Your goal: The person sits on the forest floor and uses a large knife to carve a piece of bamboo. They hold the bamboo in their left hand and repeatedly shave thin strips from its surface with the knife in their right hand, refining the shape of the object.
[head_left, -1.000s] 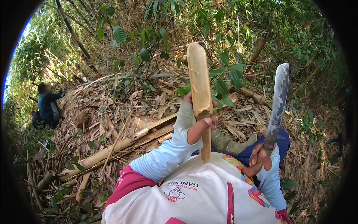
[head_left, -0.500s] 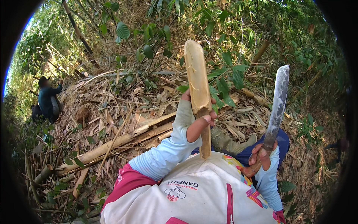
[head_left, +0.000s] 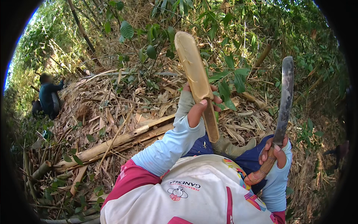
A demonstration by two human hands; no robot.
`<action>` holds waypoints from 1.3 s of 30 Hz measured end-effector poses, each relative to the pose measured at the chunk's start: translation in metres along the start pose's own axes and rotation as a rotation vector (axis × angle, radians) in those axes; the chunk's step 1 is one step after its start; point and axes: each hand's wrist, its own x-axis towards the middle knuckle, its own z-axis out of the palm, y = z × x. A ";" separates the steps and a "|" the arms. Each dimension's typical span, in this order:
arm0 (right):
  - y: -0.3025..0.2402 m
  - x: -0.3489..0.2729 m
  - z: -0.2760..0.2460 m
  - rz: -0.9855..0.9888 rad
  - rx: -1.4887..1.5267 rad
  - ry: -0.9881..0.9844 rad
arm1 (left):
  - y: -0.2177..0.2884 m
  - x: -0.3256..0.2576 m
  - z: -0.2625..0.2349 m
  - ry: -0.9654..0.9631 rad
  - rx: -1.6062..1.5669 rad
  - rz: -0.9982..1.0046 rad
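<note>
My left hand [head_left: 197, 110] is closed around a split piece of bamboo [head_left: 191, 65], its thumb across the point where the wide part narrows. The bamboo's broad, rounded, pale hollow end points up and away, leaning a little left. A narrower, darker handle-like strip runs from it toward my lap. On the right, my right hand [head_left: 275, 152] grips a machete [head_left: 285, 97] by its curved brown wooden handle. The dark, worn blade stands upright, apart from the bamboo. Palm-side parts of both hands are hidden.
Long split bamboo poles [head_left: 119, 143] lie on dry leaf litter [head_left: 108, 112] to the left. A cut bamboo stump [head_left: 41, 170] stands at lower left. Leafy green stems [head_left: 229, 80] rise ahead. Another person [head_left: 50, 95] in dark clothes crouches at far left.
The bamboo piece has risen slightly, its top tilting left and its lower end swinging right. My right hand and the machete have shifted a little to the right.
</note>
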 end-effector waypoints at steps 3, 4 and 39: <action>-0.018 0.005 0.019 0.112 0.160 -0.183 | -0.008 0.015 -0.002 0.004 -0.015 0.044; -0.019 0.006 0.026 0.145 0.215 -0.218 | -0.012 0.021 -0.007 -0.004 -0.027 0.061; 0.003 0.037 0.119 0.713 0.278 -0.427 | -0.057 0.151 -0.019 0.058 0.119 0.675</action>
